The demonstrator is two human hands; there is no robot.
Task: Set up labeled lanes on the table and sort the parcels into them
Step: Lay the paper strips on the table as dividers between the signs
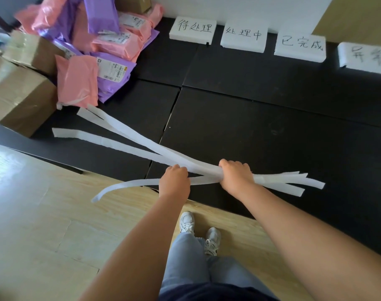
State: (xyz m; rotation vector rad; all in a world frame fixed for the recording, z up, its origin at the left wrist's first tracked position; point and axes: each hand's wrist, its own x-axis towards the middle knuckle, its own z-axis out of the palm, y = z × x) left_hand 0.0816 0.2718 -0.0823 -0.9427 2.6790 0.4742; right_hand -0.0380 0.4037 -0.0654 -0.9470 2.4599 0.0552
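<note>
Gripping a bundle of white foam strips (pixel 191 162) low over the black table (pixel 261 127), the right hand (pixel 237 178) has its fingers curled tight round the whole sheaf. The left hand (pixel 174 181), just beside it, curls round the strips as well; its fingertips are hidden under the knuckles, so I cannot tell which strips it pinches.

The strips look thin, soft and ragged-edged, like cut packing foam, and they fan out limply towards the parcels (pixel 93 61). That flimsiness is the main risk: a sharp tug to free one could tear it, or drag the rest out of the right hand. One loose strip (pixel 124 184) droops past the table edge over the wooden floor (pixel 43 213) and could slide off. Foam this light probably will not lie straight, and passing parcels may nudge it and blur the lanes.

The far ends lie close to the heap of glossy pink and purple plastic mailers, which leans on taped cardboard boxes (pixel 20 94) at the table's left end; slippery bags could slump onto the lanes.

Four white foam label cards (pixel 243 34) with handwritten characters sit along the far edge by the wall. The rightmost card (pixel 365 57) is blurred.
</note>
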